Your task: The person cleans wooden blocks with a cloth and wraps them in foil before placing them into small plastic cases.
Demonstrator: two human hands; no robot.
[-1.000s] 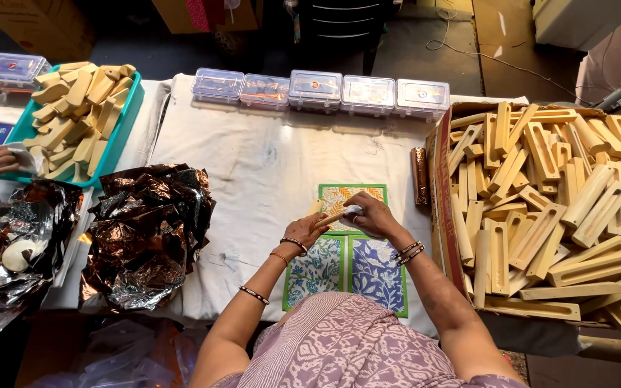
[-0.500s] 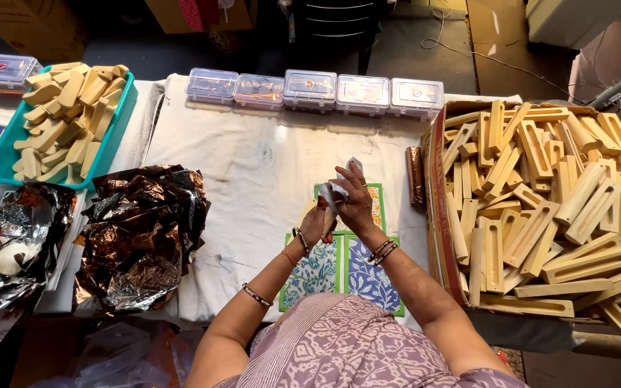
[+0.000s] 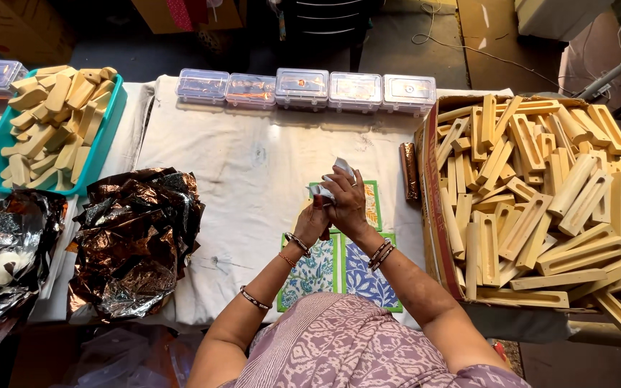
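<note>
At frame centre, the left hand (image 3: 312, 221) and right hand (image 3: 348, 203) were closed together on a small white wrapper (image 3: 333, 179), raised over patterned cards (image 3: 339, 262) on the white cloth (image 3: 253, 165). Foil sheets (image 3: 134, 241) lay lower left; wooden moulds (image 3: 540, 201) filled the box at right; clear containers (image 3: 300, 88) lined the top.

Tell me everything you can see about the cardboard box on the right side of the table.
The cardboard box is brown, open-topped and worn, its near wall sagging outward. It sits at the table's right end on the white cloth, heaped with pale wooden slotted moulds lying at all angles. A small brown foil-wrapped roll lies against its left wall. No hand touches it.
</note>
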